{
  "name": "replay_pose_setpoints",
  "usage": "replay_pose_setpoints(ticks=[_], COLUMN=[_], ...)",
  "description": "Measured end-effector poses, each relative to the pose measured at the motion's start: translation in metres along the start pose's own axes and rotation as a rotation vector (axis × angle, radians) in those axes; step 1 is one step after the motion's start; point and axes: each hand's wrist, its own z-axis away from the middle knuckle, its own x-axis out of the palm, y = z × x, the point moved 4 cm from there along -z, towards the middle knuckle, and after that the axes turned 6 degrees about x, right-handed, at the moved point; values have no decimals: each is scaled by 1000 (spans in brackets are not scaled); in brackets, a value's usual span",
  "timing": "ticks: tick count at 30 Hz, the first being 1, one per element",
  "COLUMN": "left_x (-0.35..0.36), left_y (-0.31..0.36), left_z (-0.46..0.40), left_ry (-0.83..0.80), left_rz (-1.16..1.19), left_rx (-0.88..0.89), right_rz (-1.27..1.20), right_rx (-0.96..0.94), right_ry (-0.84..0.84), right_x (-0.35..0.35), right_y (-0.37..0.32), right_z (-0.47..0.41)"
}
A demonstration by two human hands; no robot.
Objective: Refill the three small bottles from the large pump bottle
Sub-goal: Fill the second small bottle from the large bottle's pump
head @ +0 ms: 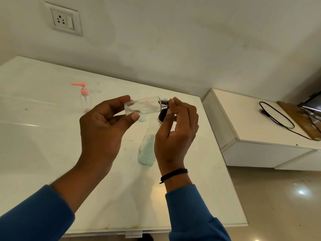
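My left hand (106, 126) grips a small clear bottle (145, 106) lying sideways in the air above the white table (43, 153), neck pointing right. My right hand (175, 129) pinches the bottle's dark threaded neck or cap (164, 102) with thumb and forefinger. Below and behind my right hand stands a taller clear bottle (147, 148) with a black top and pale blue-green liquid at its bottom. A small clear bottle with a pink pump (85, 98) stands at the back left of the table. Something pale green shows just under the held bottle, mostly hidden.
A wall socket (63, 20) is on the wall above the table. To the right a lower white ledge (251, 119) carries a black cable (276, 115), a wooden board and a dark device at the frame edge. The floor lies beyond the table's right edge.
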Motion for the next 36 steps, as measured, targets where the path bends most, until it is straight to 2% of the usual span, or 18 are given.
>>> replay_pose_setpoints(ticks=[23,36], left_x=[0,4], left_y=[2,5], left_z=[0,-1], left_ry=[15,15], left_rz=[-11,35], left_rx=[22,11], right_rz=[18,-216], right_rx=[13,108], right_ry=[18,-32], right_x=[2,-2], right_y=[-3,-1], right_z=[0,-20])
